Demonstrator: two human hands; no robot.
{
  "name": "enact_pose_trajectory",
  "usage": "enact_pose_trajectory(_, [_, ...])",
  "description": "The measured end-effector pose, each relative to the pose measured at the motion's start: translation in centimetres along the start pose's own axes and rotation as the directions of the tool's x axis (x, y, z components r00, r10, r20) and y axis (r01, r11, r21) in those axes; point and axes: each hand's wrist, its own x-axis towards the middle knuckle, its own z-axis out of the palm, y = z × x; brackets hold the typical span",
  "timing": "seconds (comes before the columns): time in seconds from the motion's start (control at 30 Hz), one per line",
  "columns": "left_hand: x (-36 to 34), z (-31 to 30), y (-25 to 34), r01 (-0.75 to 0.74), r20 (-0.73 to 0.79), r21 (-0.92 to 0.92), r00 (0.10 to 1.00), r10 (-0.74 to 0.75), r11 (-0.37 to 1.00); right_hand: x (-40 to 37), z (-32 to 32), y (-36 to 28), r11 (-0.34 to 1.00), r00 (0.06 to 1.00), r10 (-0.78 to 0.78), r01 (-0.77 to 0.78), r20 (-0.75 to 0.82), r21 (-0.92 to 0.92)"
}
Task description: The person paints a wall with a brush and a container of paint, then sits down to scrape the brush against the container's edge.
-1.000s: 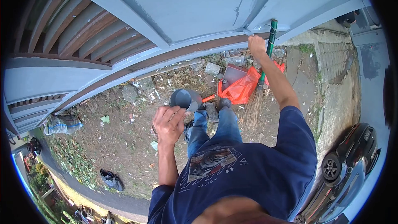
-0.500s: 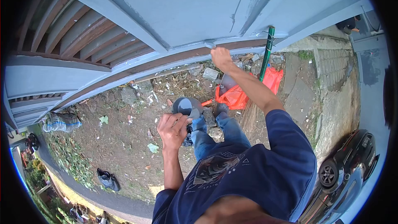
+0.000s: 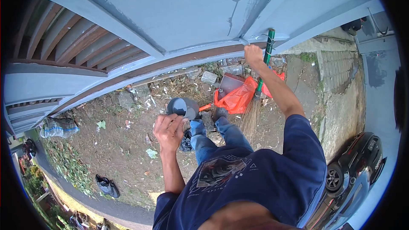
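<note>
My left hand is wrapped round the rim of a grey paint container, tilted so its mouth shows grey paint inside. Up at the wall, my right hand is closed on a paintbrush, mostly hidden by the fingers. The brush tip touches the lower ledge of the blue-grey wall, just left of a green broom handle. A strip of brown, unpainted-looking surface runs below that ledge.
A broom with a bristle head leans on the wall beside an orange plastic bag. Stones and litter lie along the wall base. Slatted vents are at upper left. A black car stands at right; a person is beyond.
My right hand and the brush have slid right along the ledge, closer to the broom handle. The view has shifted slightly; my left hand still holds the container.
</note>
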Motion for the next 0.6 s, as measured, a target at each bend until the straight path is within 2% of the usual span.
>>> enact_pose_trajectory(0.13, [0.3,0.2,-0.1,-0.015,0.004,-0.016,1.000,0.015,1.000,0.2,0.1,0.0,0.997,0.999,-0.030,0.032,0.023,-0.072])
enact_pose_trajectory(0.27, [0.3,0.3,-0.2,-0.011,0.024,-0.012,1.000,0.011,1.000,0.2,-0.2,-2.4,0.999,0.998,-0.036,0.037,0.044,-0.030])
enact_pose_trajectory(0.4, [0.2,0.4,-0.5,-0.024,0.038,-0.023,0.999,0.025,0.999,-0.5,0.2,-7.1,0.976,0.977,-0.201,0.207,-0.075,0.073])
enact_pose_trajectory(0.5, [0.2,0.1,-0.8,-0.035,0.042,-0.011,0.999,0.035,0.999,-0.8,-0.1,-10.3,0.962,0.969,-0.247,0.248,-0.024,0.112])
enact_pose_trajectory(0.6, [0.1,-0.2,-0.7,-0.031,0.043,-0.005,0.999,0.031,1.000,-0.9,-0.7,-10.2,0.956,0.961,-0.277,0.278,-0.026,0.096])
